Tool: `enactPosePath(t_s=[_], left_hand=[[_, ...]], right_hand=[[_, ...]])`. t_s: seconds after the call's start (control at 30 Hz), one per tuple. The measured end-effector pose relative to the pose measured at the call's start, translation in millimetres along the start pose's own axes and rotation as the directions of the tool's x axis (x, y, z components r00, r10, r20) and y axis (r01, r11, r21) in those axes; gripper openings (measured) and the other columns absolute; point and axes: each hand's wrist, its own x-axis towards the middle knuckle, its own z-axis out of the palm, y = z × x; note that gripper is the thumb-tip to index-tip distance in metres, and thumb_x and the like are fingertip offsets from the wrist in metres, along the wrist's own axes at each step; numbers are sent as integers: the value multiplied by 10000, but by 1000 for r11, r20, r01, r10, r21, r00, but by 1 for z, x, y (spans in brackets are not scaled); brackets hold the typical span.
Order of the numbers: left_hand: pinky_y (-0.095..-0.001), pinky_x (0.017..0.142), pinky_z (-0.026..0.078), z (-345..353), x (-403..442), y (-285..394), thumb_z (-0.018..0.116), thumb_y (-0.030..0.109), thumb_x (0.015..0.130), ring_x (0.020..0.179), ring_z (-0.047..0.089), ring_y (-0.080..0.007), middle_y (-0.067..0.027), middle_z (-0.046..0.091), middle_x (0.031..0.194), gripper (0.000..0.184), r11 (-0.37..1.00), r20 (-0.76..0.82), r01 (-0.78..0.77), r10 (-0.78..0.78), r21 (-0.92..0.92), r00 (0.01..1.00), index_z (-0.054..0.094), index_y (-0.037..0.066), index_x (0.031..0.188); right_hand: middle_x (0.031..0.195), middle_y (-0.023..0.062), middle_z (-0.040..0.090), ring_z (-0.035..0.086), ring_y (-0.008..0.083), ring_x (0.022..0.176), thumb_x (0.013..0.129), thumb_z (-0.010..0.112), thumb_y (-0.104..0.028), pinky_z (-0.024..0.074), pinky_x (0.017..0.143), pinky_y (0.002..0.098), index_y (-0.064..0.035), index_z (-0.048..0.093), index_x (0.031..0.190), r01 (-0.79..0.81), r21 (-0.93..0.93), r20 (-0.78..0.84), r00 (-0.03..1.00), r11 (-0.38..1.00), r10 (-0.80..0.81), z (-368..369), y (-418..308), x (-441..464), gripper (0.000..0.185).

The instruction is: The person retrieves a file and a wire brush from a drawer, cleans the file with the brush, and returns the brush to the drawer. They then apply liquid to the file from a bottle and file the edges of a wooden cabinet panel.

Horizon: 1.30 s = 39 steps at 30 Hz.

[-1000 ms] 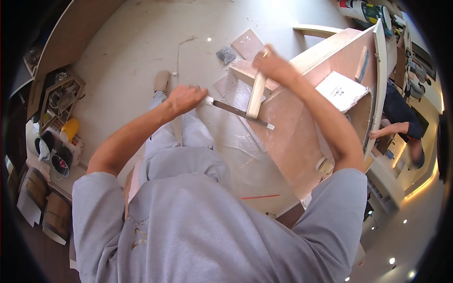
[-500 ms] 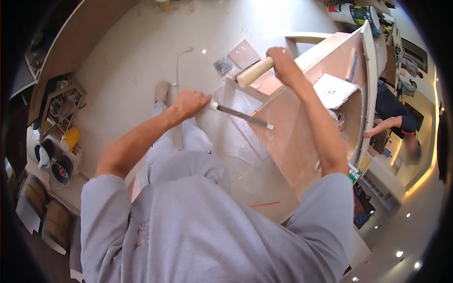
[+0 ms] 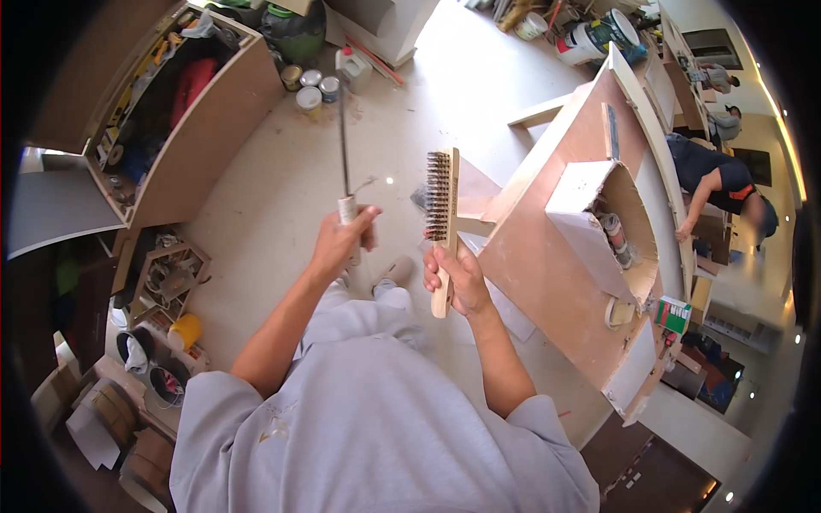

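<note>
Wire brush: long, flat wooden body, dense dark bristles in rows along one side. Raised in front, the right hand closed on its handle. Judged light, stiff, unlikely to slip; best taken by bare wood, away from scratchy wire.

Metal tool: narrow dark shaft, paler handle, clasped in the left hand. Judged rigid, somewhat heavier; handle the proper hold.

Hands: apart, one implement each; brush and tool not touching.

Adjacent, right: reddish wooden panel, smooth-faced, bearing a torn white carton. Floor: pale, hard, scuffed.
</note>
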Motion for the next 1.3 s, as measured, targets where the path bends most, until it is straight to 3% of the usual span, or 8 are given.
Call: enactPosePath(t_s=[0.17, 0.27, 0.47, 0.73, 0.93, 0.97, 1.07, 1.3], left_hand=[[-347, 853, 549, 9, -31, 37, 651, 323, 940, 951, 674, -217, -167, 675, 1030, 514, 967, 71, -144, 162, -210, 984, 570, -95, 1229], [-361, 886, 547, -9, -41, 35, 664, 296, 934, 980, 669, -232, -183, 668, 1073, 509, 956, 21, -170, 180, -237, 983, 569, -112, 1221], [-312, 787, 571, -67, -93, 12, 688, 180, 907, 850, 694, -205, -146, 700, 913, 323, 971, -219, -199, 167, -134, 961, 657, -105, 1058], [-310, 756, 556, -142, -162, -43, 712, 156, 871, 841, 676, -185, -88, 695, 954, 274, 940, -476, -287, 170, -185, 863, 665, -20, 1077], [-324, 739, 562, -227, -227, -77, 702, 146, 870, 857, 679, -172, -75, 683, 979, 238, 858, -643, -386, 88, -339, 761, 651, -7, 1045], [-304, 656, 565, -247, -236, -91, 700, 155, 870, 757, 682, -151, -64, 687, 875, 183, 842, -713, -439, 95, -315, 695, 646, 5, 960], [-260, 521, 522, -311, -281, -120, 686, 170, 873, 577, 628, -120, -44, 655, 729, 151, 904, -860, -379, 25, -198, 510, 650, 24, 881], [-257, 430, 462, -428, -425, -175, 700, 178, 844, 481, 555, -93, -30, 606, 630, 174, 923, -978, -334, -151, -191, 142, 646, 13, 851]], right_hand=[[748, 50, 495, 491, 106, 547, 1012, 410, -509, 450, 518, 268, -80, 464, 1096, 58, -169, -30, 997, 984, -64, 29, 21, 12, 441], [711, 47, 508, 501, 105, 517, 1022, 391, -502, 446, 492, 247, -69, 467, 1013, -62, -108, 26, 998, 992, 65, 46, 23, 19, 440], [700, 31, 498, 482, 96, 505, 1049, 371, -435, 428, 474, 239, -64, 484, 976, -94, -394, 220, 956, 914, 193, 68, 63, 52, 395], [641, -12, 491, 467, 69, 499, 1037, 451, -380, 393, 451, 228, -63, 521, 988, 163, -735, 425, 867, 658, 261, 137, 125, 79, 329], [640, -1, 490, 470, 81, 496, 1024, 506, -338, 405, 449, 237, -36, 523, 1044, 340, -789, 541, 778, 511, 319, 234, 182, 106, 303], [659, -1, 506, 491, 90, 504, 1012, 534, -321, 415, 446, 248, -32, 519, 1068, 416, -824, 537, 791, 386, 294, 245, 207, 117, 294], [678, 5, 521, 515, 105, 510, 992, 573, -301, 429, 447, 259, -36, 518, 1056, 110, -916, 307, 813, 386, 495, 291, 260, 130, 278], [780, 53, 553, 572, 142, 598, 967, 604, -279, 488, 519, 292, -47, 526, 1034, -104, -815, 435, 541, 571, 720, 497, 341, 123, 254]])
